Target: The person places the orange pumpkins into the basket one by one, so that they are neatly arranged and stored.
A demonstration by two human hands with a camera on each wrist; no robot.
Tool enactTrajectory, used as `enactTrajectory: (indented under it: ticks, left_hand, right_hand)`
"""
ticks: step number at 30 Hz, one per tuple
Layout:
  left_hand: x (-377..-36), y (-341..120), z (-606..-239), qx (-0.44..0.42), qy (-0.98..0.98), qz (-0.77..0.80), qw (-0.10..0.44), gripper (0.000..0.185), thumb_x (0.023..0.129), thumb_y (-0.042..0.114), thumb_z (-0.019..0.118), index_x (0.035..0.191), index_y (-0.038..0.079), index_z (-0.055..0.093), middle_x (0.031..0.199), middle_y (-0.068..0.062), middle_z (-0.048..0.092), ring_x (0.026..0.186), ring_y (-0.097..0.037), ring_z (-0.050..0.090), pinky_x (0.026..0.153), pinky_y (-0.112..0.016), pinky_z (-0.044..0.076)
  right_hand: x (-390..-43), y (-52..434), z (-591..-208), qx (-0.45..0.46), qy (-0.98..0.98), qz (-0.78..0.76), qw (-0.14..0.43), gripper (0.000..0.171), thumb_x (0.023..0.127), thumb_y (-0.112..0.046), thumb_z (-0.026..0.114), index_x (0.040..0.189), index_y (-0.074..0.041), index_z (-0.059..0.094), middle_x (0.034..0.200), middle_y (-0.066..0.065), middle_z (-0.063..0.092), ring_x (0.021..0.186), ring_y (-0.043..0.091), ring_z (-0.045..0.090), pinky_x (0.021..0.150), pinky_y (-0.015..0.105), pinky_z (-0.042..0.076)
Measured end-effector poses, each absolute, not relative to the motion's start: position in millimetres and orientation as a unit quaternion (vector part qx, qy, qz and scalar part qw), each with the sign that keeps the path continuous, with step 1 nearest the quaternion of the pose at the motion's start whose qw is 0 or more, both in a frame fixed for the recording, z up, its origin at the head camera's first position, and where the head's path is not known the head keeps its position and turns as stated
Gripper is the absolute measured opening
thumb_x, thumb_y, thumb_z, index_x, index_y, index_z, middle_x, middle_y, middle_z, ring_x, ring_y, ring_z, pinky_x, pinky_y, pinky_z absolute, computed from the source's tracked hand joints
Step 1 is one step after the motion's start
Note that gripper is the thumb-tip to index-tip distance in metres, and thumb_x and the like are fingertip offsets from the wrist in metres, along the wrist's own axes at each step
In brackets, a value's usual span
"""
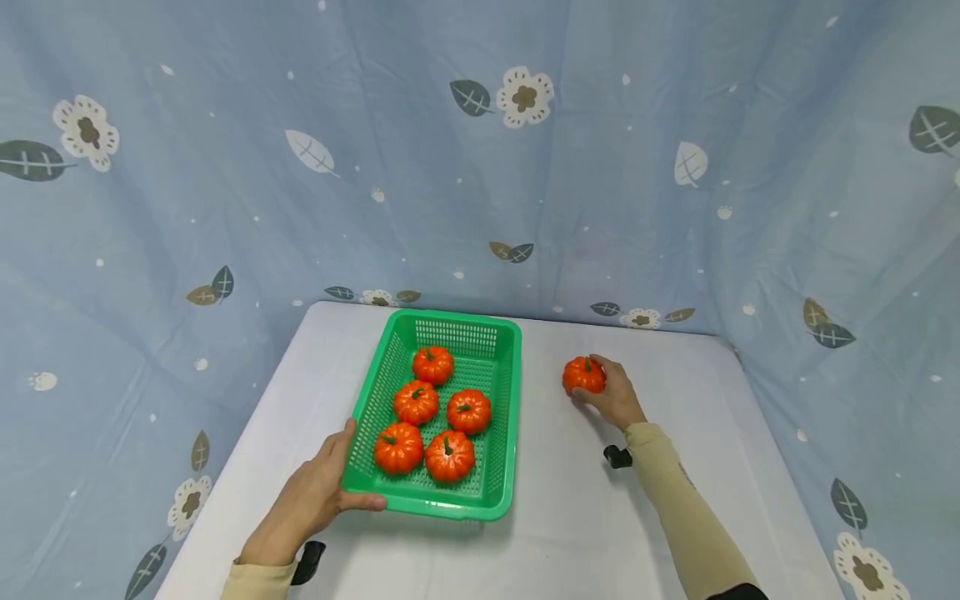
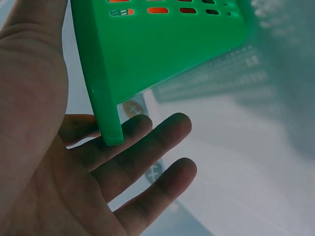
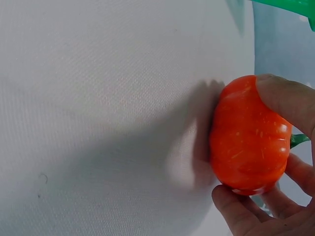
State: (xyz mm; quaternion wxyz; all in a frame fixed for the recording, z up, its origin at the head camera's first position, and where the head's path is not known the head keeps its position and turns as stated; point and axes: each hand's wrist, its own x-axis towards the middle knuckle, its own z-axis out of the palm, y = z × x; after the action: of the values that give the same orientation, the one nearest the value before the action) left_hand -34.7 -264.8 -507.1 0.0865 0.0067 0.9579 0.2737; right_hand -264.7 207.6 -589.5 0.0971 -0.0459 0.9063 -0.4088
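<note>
A green plastic basket [image 1: 516, 417] holds several small orange-red pumpkins [image 1: 448, 457] with green stems. At its near-left corner is my left hand [image 1: 309, 493], the thumb against the front rim and the extended fingers along the left side. The left wrist view shows these fingers [image 2: 147, 147] nearly straight beside the green rim. To the right of the basket, my right hand [image 1: 617, 395] grips another pumpkin [image 1: 582, 376] between thumb and fingers. In the right wrist view this pumpkin [image 3: 248, 137] is low over the white tabletop; whether it touches cannot be told.
A white-covered table [image 1: 570, 517] lies under the basket and hands. Blue curtain cloth [image 1: 420, 183] with leaf and flower prints hangs behind it and along both sides. Dark devices [image 1: 617, 456] sit at the wrists.
</note>
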Motion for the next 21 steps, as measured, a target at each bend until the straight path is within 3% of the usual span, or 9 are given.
enactTrajectory:
  ticks: [21]
  left_hand:
    - [-35.1,-266.1,-508.7,0.013,0.958,0.278,0.074,0.138,0.065,0.072,0.078,0.161,-0.002,0.011,0.153,-0.031,0.037,0.114,-0.052,0.058,0.093,-0.06,0.049]
  right_hand:
    - [-259.3,200.7,-578.0,-0.071,0.901,-0.424,0.055,0.08,0.089,-0.022,0.081,0.153,-0.001,0.039,0.149,0.03,0.038,0.131,0.045,0.044,0.108,0.06,0.04]
